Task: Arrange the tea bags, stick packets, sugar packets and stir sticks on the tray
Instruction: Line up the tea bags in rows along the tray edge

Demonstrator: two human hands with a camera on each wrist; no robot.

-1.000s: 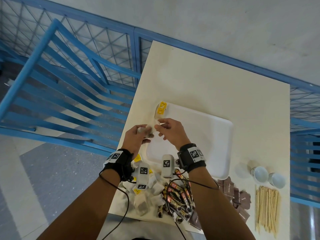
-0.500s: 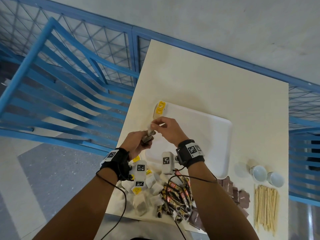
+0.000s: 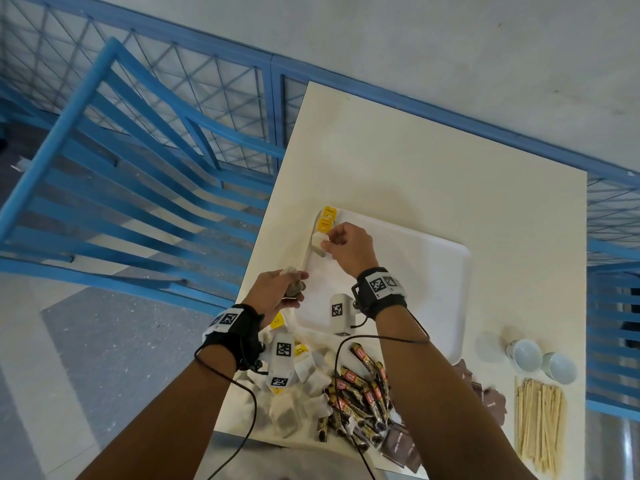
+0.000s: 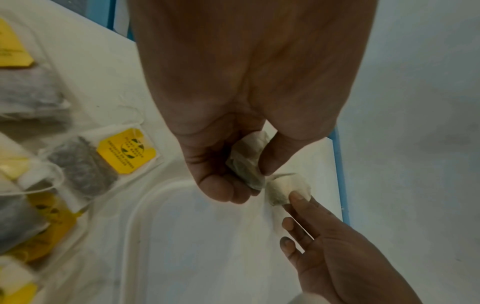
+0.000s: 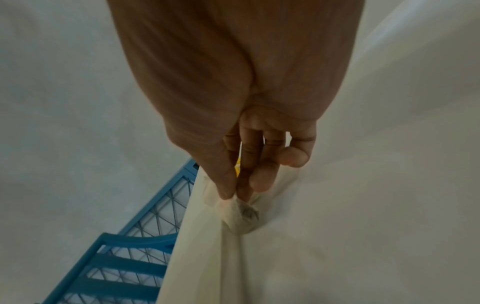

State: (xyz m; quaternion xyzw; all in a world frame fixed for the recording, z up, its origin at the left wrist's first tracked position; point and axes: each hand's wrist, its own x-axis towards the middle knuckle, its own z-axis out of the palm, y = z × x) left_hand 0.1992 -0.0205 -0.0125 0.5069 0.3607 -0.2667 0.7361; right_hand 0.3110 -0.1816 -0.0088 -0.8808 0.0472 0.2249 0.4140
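Tea bags are the matter at hand: the right hand (image 3: 349,249) pinches one tea bag (image 3: 318,244) between thumb and fingertips (image 5: 228,191) at the far left edge of the white tray (image 3: 433,271), its other fingers loosely curled, the bag touching the tray's rim just beside two yellow tags (image 3: 326,219) that lie in the tray's far left corner. The left hand (image 3: 273,292) hovers at the tray's near left edge, thumb and fingers curled round a second tea bag (image 4: 248,162), crumpled in its grip and held above the surface. Outward from the hands, a loose heap of tea bags with yellow tags (image 3: 294,386) lies on the cream table (image 3: 415,161) just in front of the tray's near left corner, with dark stick packets (image 3: 360,389) piled beside it, in front of the tray. Brown sugar packets (image 3: 485,396) lie off the tray's near right corner, wooden stir sticks (image 3: 538,420) farther right in a bundle, and two small white cups (image 3: 540,360) stand to the right of the tray. Blue railings (image 3: 138,168) run beyond the table, left of the tray.
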